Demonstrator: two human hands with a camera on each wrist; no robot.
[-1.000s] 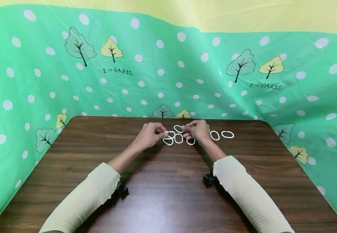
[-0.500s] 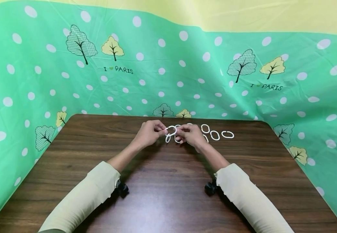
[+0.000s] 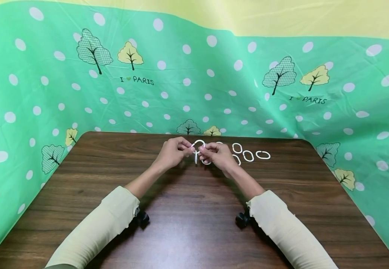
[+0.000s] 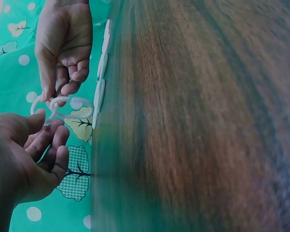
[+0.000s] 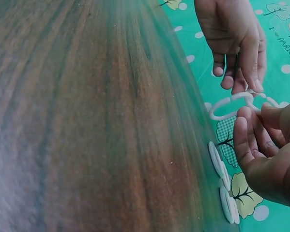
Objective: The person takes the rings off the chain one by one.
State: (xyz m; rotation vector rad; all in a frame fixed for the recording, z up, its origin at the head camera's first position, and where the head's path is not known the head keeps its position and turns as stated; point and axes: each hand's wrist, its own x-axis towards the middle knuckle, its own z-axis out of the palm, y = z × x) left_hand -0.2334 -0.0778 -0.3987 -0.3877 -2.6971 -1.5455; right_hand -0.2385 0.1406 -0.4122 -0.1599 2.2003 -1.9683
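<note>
Two white oval plastic chain links hang joined between my hands, above the far part of the table. Thumb and fingers of my left hand (image 3: 175,153) pinch the upper link (image 3: 199,141) on its left side. From the other side my right hand (image 3: 218,155) pinches that same link. Below it dangles the lower link (image 3: 195,158), seen edge-on in the head view. Both wrist views show the lower link (image 4: 76,116) looped through the upper one near the fingertips. Each link appears to have a small gap, though the fingers partly cover the upper one's.
More white links lie flat on the brown wooden table (image 3: 194,209), such as one link (image 3: 248,155) and another link (image 3: 263,155) to the right. One link (image 3: 206,161) is partly behind my right hand. A green dotted cloth (image 3: 167,104) stands behind the table.
My right hand has moved left to meet my left hand. Overlapping links that lay by the left hand are lifted, one now hanging from the other. The upper link has risen and turned.
</note>
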